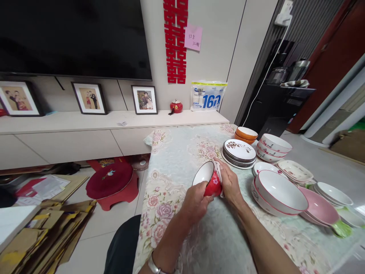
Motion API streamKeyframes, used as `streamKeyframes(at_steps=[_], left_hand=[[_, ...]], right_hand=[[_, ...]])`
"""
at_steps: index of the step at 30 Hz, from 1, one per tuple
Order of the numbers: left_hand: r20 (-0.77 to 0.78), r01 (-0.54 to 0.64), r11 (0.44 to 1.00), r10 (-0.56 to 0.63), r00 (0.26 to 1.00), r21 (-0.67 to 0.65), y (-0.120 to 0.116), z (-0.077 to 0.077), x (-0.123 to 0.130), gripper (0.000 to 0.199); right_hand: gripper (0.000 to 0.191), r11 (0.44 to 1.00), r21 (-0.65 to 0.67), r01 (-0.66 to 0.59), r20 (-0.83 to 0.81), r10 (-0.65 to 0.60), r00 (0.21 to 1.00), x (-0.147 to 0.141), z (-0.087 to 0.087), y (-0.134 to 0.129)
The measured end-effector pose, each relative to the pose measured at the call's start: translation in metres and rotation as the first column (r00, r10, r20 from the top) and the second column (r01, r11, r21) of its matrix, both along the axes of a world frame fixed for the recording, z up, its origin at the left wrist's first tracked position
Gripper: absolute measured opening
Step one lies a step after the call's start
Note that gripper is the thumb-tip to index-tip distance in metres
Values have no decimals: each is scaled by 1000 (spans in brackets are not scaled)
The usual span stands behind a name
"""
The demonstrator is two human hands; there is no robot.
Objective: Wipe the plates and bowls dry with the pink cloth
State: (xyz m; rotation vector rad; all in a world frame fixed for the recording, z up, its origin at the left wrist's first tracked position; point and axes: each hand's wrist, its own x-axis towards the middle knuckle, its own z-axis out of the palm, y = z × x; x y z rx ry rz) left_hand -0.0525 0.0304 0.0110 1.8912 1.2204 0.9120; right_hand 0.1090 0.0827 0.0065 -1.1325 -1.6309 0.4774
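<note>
Two hands met at centre frame in the head view, both on one small red bowl (207,179) with a white inside. Left hand (196,201) cupped the bowl from below and behind, fingers curled onto its red wall, thumb side up. Right hand (230,184) pressed a white cloth (218,169) against the bowl's right rim and outer wall, fingers wrapped over it. Bowl was tilted on its side, mouth facing up-left, lifted just above the floral tablecloth (171,167), not resting on it as far as could be told.

Judged handling: glazed ceramic, stiff, light for its kind, fragile if dropped onto the table or floor tiles. Glaze likely slick, more so if damp; cloth side gave better friction. Safest hold looked like palm under the foot with fingers spread on the wall, not a pinch on the thin rim.

Right of centre sat a stack of patterned plates (239,152), with orange bowls (246,134) behind them. Further right were red-trimmed white bowls (275,144), a large white bowl (281,190) near the right forearm, and a pink dish (319,209) at the right edge. Upper left held a dark TV (74,38), framed photos (89,98) on the shelf below. Flattened cardboard (42,232) lay lower left.
</note>
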Motion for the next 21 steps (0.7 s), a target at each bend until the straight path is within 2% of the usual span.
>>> streamKeyframes(at_steps=[3, 5, 7, 12, 16, 19, 21], left_hand=[[100, -9, 1000, 8, 995, 5, 2, -3, -2, 7], [142, -21, 1000, 22, 990, -7, 3, -4, -2, 7], [125, -37, 999, 39, 991, -17, 4, -4, -2, 8], [-27, 24, 999, -23, 999, 38, 8, -3, -8, 8], [-49, 27, 997, -24, 999, 76, 10, -7, -11, 6], [-6, -10, 997, 10, 1000, 81, 9, -13, -6, 3], [92, -49, 997, 43, 995, 61, 8, -16, -1, 4]], right_hand=[[41, 974, 212, -84, 220, 36, 975, -9, 8, -14], [39, 947, 281, -154, 322, 58, 945, -12, 13, -19], [39, 944, 284, -167, 335, 65, 940, -12, 14, -20], [38, 985, 158, -68, 181, 39, 983, -3, 9, -7], [40, 996, 84, -19, 95, 11, 995, -1, 4, -2], [43, 993, 114, 18, 120, -32, 992, -6, 3, -6], [43, 979, 200, -24, 224, -22, 974, -12, 5, -12]])
